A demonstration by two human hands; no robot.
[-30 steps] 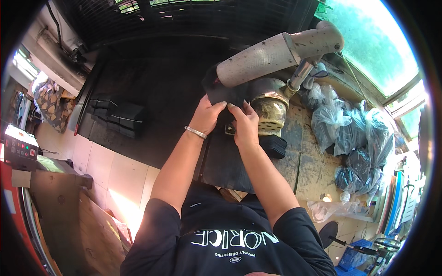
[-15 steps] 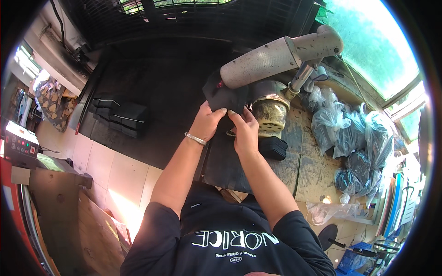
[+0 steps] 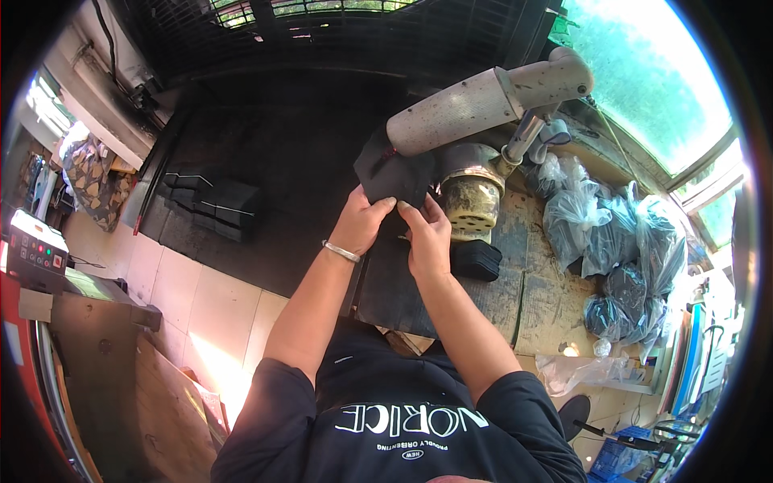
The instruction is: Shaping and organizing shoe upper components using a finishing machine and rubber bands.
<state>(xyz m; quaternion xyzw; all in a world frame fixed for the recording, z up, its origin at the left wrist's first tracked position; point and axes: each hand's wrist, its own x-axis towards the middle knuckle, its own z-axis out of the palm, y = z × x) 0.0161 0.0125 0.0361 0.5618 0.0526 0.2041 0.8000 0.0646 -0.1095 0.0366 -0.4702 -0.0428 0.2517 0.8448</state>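
Both hands grip a flat black piece (image 3: 396,179), perhaps fabric or foam, by its near edge. My left hand (image 3: 362,221) pinches it with the thumb on top. My right hand (image 3: 428,235) holds the same edge just beside it, thumb tips close together. The far end of the piece reaches the tip of a pale cylindrical machine arm (image 3: 459,110), where a small red spot shows. Whether the arm touches it I cannot tell. Right of my right hand stands the machine's stained, round housing (image 3: 471,201) with holes in its lower face.
Near the housing lies a small stack of black pieces (image 3: 476,261). More black stacks (image 3: 213,207) sit on the dark table (image 3: 282,249) at left. Clear plastic bags (image 3: 616,233) with dark contents crowd the right. A control box (image 3: 36,245) stands far left.
The black piece has tilted a little, and more of its upper face shows near the arm's tip. Both thumbs have shifted slightly toward me, still pinching its near edge.
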